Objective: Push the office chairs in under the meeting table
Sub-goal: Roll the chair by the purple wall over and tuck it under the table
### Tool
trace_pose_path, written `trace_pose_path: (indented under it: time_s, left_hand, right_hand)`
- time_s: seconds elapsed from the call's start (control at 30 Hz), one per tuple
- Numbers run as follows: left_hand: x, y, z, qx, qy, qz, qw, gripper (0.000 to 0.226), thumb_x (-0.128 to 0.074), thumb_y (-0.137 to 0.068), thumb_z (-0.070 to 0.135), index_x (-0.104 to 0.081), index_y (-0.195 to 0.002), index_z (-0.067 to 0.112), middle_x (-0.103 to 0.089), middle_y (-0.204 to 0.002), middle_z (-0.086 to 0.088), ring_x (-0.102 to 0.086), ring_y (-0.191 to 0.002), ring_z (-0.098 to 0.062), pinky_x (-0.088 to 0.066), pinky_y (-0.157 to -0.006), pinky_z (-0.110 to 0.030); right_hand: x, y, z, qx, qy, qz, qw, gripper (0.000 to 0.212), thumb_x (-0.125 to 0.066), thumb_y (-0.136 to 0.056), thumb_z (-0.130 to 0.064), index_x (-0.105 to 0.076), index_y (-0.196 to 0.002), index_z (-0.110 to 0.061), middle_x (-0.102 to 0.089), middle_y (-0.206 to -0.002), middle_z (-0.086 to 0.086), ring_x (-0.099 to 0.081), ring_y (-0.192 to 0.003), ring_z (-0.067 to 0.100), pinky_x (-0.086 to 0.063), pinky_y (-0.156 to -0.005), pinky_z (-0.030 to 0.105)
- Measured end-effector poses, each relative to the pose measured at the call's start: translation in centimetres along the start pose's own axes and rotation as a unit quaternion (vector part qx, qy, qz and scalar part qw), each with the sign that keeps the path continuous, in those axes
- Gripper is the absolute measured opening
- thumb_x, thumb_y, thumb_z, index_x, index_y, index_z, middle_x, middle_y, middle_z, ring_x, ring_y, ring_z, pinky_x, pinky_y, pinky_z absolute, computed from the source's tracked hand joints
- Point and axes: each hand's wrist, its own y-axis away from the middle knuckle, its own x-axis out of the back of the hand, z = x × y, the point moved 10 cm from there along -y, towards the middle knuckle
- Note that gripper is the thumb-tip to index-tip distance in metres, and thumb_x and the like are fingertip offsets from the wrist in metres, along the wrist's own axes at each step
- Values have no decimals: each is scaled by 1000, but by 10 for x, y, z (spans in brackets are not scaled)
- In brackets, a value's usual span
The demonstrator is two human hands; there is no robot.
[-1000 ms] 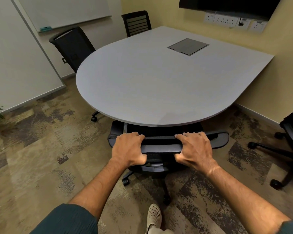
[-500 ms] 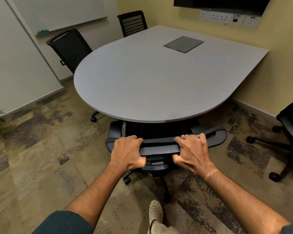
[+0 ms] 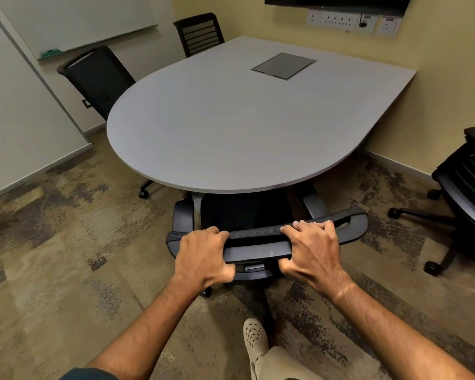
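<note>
A grey meeting table with a rounded near end fills the middle. Right in front of me stands a black office chair; its seat and armrests reach partly under the table's near edge, its backrest top is toward me. My left hand and my right hand both grip that backrest top. Two more black chairs stand at the table's far left side, one close against the edge, one at the far corner. Another black chair stands apart on the right, away from the table.
A patterned carpet covers the floor. My foot in a beige shoe is behind the chair's base. A grey cable hatch is set in the tabletop. A whiteboard hangs at the left; wall sockets and a dark screen are at the back.
The chair has slid a little further in under the table's near edge with both hands still holding its backrest. The view has shifted slightly.
</note>
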Motion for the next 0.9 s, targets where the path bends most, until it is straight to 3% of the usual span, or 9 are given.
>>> trace_pose_path:
  time_s: [0.33, 0.6, 0.9]
  left_hand:
    - [-2, 3, 5, 1, 0, 0, 1000, 42, -51, -53, 49, -66, -81, 21, -51, -67, 8, -53, -59, -20, -31, -50, -27]
    - [1, 9, -1, 0, -1, 5, 1000, 48, -48, -51, 51, -68, -85, 23, -52, -67, 9, -54, -60, -20, -32, -51, -27]
    - [1, 11, 7, -6, -3, 8, 1000, 49, -45, -51, 51, -68, -84, 22, -52, -66, 8, -54, -59, -20, -30, -50, -27]
  right_hand:
    - [-3, 4, 6, -7, 2, 1, 1000, 50, -44, -54, -45, -66, -91, -20, -62, -79, -1, -60, -79, 22, -33, -74, 37]
    - [-3, 9, -1, -13, -4, 7, 1000, 46, -50, -53, -43, -66, -89, -21, -57, -74, -2, -55, -71, 20, -31, -71, 36]
    - [-5, 12, 6, -27, -13, -8, 1000, 51, -49, -51, -43, -69, -91, -20, -67, -84, 3, -63, -80, 23, -36, -74, 37]
